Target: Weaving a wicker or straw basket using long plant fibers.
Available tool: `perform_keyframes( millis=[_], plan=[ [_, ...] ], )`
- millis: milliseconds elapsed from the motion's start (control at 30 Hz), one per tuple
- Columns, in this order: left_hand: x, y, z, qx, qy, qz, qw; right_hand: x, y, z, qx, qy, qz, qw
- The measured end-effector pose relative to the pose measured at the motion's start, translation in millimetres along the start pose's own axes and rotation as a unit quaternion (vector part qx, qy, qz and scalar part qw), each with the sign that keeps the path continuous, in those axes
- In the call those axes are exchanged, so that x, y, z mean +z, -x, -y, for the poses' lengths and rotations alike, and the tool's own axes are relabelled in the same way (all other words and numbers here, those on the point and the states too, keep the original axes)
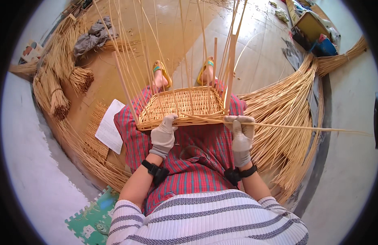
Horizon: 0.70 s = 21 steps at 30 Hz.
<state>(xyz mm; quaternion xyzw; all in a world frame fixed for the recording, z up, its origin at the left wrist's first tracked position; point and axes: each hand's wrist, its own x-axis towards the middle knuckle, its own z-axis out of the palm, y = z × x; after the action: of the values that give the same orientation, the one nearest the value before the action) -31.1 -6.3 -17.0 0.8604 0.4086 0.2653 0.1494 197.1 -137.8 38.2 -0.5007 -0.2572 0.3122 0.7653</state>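
A rectangular woven wicker basket base (182, 100) rests on my lap, with thin upright stakes (148, 61) and thicker corner posts (230, 65) rising from its edges. My left hand (162, 136), in a pale glove, is closed on the near edge of the weave, left of the middle. At the near right corner my right hand (241, 136), also gloved, pinches a long wicker strand (295, 127) that extends far out to the right beyond the basket.
Bundled wicker (62, 61) lies at left beside a grey cloth (93, 36), a woven mat (93, 134) and paper (109, 126). Loose strands (287, 122) are heaped at right. A green foam mat (95, 216) is low left; a blue bin (323, 47) stands back right, near the wall.
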Motion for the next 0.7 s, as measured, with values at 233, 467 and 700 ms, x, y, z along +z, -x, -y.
perform_keyframes(
  millis=[233, 467, 700],
  plan=[
    [-1.1, 4.3, 2.7, -0.048, 0.015, 0.027, 0.998, -1.6, -25.4, -8.7, 0.105, -0.034, -0.025, 0.994],
    [-7.0, -4.5, -1.4, -0.074, 0.12, 0.043, 0.989, -38.0, -61.6, -29.6, 0.206, -0.08, -0.018, 0.975],
    [-19.5, -37.5, -32.0, -0.149, 0.237, 0.031, 0.96, -32.3, -58.9, -18.5, 0.209, -0.049, -0.024, 0.976]
  ],
)
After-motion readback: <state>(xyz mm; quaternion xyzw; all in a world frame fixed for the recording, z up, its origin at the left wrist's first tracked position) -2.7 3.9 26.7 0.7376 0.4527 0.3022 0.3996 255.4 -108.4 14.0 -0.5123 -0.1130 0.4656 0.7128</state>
